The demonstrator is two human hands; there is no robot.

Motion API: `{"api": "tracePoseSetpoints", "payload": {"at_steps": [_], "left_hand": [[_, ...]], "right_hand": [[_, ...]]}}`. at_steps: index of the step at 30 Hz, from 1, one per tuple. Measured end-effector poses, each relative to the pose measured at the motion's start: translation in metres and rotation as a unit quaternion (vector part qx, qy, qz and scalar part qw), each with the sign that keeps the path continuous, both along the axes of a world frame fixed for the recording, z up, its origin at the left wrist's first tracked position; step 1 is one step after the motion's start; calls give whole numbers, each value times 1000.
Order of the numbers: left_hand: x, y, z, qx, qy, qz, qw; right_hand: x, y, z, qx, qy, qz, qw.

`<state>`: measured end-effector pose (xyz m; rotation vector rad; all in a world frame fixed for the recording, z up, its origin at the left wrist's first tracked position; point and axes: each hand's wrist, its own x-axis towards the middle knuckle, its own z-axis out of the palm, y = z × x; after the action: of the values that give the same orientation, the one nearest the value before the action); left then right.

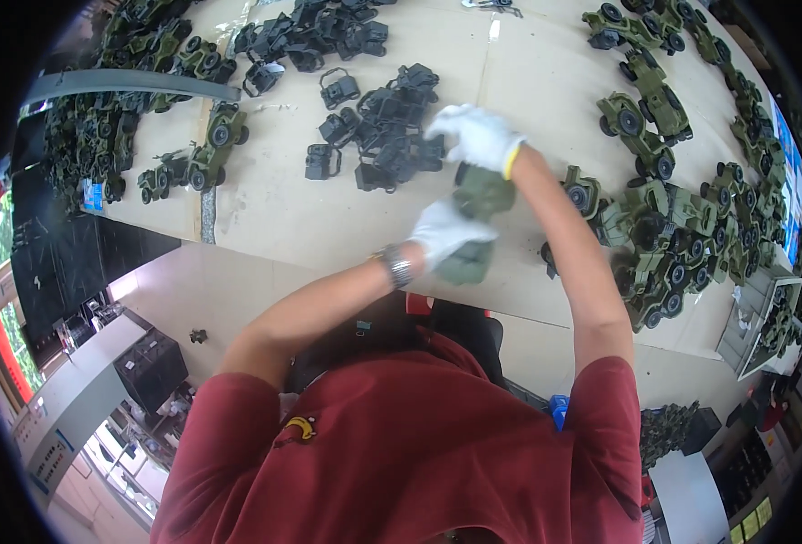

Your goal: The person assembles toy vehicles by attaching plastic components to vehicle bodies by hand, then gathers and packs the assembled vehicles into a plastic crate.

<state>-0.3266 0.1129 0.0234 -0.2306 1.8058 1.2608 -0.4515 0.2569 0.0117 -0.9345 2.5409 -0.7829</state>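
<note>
A green toy military vehicle [483, 194], slightly blurred, is at the table's near edge with its dark wheel end turned away from me. My left hand [448, 238], in a white glove, is closed around its middle; the glove hides part of the body. Just beyond the vehicle's far end is my right hand [478, 136], in a white glove with a yellow cuff. Its fingers stretch left toward a pile of small black plastic frame-like parts [392, 127], and nothing shows in them. Whether its palm touches the vehicle cannot be made out.
Many green toy vehicles [664, 236] crowd the right side of the table [274, 195]. More vehicles [215, 145] stand at the left, near a grey curved bar [138, 83]. Another black parts heap [306, 36] lies farther back. A grey crate [756, 322] is at the right edge.
</note>
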Motion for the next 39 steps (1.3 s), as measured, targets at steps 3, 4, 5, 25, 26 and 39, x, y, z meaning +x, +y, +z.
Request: {"api": "tracePoseSetpoints", "payload": {"at_steps": [3,4,5,25,26,39], "left_hand": [[17,-76,52,94,-133,71,984],[26,-101,40,104,-110,88,985],[35,-123,26,114,-87,105,984],[-43,-39,83,159,227,381,882],[-42,-34,86,174,208,392,879],[-35,-10,102,188,233,379,876]], "right_hand": [[13,-45,13,44,-60,4,997],[22,-56,12,60,-48,-62,995],[28,-64,4,76,-36,-128,988],[141,-72,111,-56,105,-399,909],[143,-70,109,-55,106,-403,907],[153,-50,111,-10,169,-411,896]]}}
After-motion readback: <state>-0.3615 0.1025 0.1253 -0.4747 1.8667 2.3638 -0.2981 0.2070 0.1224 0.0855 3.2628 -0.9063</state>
